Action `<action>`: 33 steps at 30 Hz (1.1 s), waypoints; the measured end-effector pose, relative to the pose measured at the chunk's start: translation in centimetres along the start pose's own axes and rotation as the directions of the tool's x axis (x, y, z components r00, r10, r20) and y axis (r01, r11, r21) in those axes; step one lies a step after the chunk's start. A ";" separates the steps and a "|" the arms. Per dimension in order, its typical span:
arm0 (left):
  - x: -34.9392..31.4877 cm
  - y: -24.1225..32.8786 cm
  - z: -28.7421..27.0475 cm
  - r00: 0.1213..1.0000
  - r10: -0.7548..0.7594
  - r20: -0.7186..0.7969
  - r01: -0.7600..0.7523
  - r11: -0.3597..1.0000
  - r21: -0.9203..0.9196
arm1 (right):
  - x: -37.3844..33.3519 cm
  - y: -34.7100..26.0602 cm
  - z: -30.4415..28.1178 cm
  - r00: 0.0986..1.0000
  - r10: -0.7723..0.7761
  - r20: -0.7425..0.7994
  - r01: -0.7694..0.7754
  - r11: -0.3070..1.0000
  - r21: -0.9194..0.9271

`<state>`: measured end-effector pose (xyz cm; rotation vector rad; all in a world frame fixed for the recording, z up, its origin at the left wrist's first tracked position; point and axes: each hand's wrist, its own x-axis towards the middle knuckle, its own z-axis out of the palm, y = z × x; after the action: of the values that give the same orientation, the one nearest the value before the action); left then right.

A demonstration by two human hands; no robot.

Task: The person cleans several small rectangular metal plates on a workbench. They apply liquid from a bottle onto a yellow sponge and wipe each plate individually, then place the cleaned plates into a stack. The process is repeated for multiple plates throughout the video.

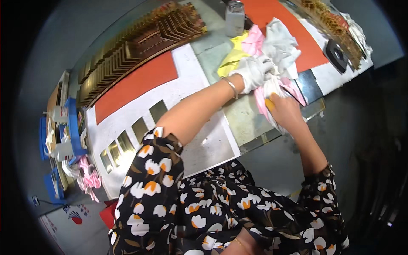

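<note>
My left hand point(250, 73), in a white glove with a bracelet at the wrist, has its fingers bent around white cloth point(272, 88) near the table's right part. Just nearer to me, my bare right hand point(288, 111) grips the same bunched cloth; something orange-yellow shows at a fingertip. Pink cloth point(260, 102) hangs beneath and beside the white one. A yellow cloth point(234, 55), a pink cloth point(254, 39) and a pale grey-white cloth point(279, 44) lie heaped just beyond my hands. Whether anything is inside the gripped cloth is hidden.
Several metal plates point(123, 142) lie on the white board at left. Racked brass-coloured strips point(140, 40) stand behind an orange sheet point(140, 87). A capped jar point(235, 21) is at the back, a black iron-shaped object point(335, 56) at right, blue bins point(75, 127) far left.
</note>
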<state>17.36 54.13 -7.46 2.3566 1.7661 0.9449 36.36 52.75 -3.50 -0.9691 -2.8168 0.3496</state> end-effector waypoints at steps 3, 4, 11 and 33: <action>0.5 1.6 -1.2 0.987 -0.130 0.094 0.128 0.991 0.034 | -2.8 0.9 -0.3 1.000 0.008 0.020 -0.009 1.000 0.027; 0.6 0.5 -0.7 0.987 -0.100 0.129 0.096 0.995 0.037 | -3.4 0.7 -0.7 0.998 0.036 0.053 -0.036 0.999 0.003; -3.1 2.2 -9.9 0.973 -0.228 0.027 0.223 0.912 -0.344 | -6.5 -3.3 -7.8 0.951 0.275 -0.139 -0.220 0.922 0.317; -21.9 6.3 -14.1 0.760 -0.621 -0.193 0.642 0.669 0.374 | 9.8 -18.3 4.6 0.939 -0.290 0.183 0.281 0.957 0.072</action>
<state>12.24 28.13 -3.15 1.6089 2.7595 0.5426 16.98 44.05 -2.59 -0.5290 -3.0500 0.4897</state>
